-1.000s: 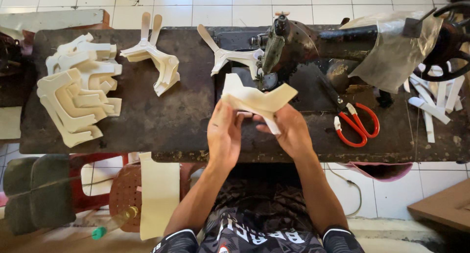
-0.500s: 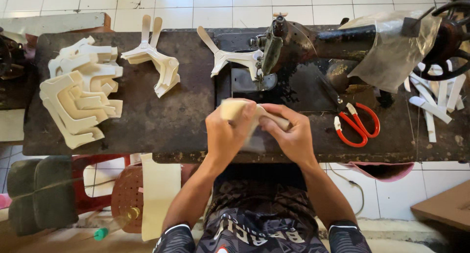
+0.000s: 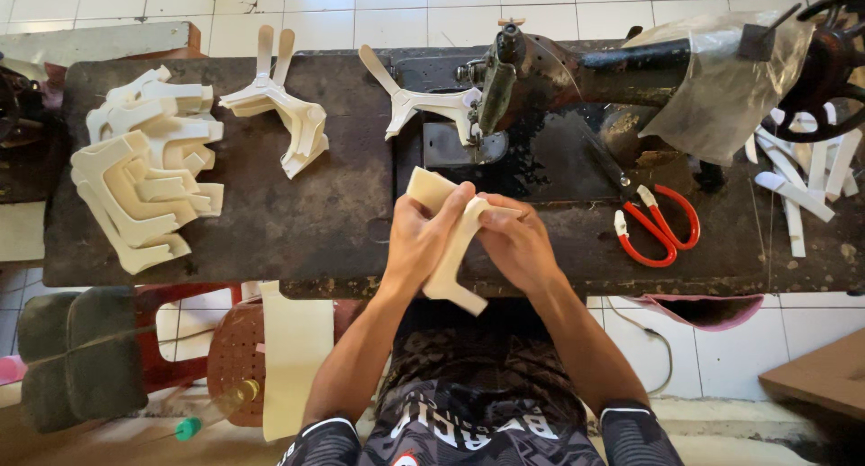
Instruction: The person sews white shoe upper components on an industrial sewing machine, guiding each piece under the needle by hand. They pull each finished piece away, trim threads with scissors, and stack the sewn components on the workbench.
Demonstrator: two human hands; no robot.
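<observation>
- The long dark, worn worktable (image 3: 297,223) is filling most of the upper half of the frame, running edge to edge.
- A black old-style sewing machine (image 3: 559,87) is sitting on it, upper centre to upper right, with a sheet of clear plastic (image 3: 730,87) draped over its right part.
- A big stack of cream cut-out pieces (image 3: 144,182) is lying at the upper left of the table, with two more loose cream pieces (image 3: 284,114) just right of it near the top edge.
- A brown perforated plastic stool (image 3: 239,358) is peeking out under the table, lower left.
- Dead centre, the left hand (image 3: 419,241) and right hand (image 3: 514,245) are both pinching one folded cream piece of stiff material (image 3: 455,250), fingers curled tight around it, hands touching, just in front of the machine and over the table's near edge.
- Red-handled scissors (image 3: 662,227) are lying right of the hands, blades pointing to the upper left.
- Loose white strips (image 3: 797,196) are scattered at the far right.
</observation>
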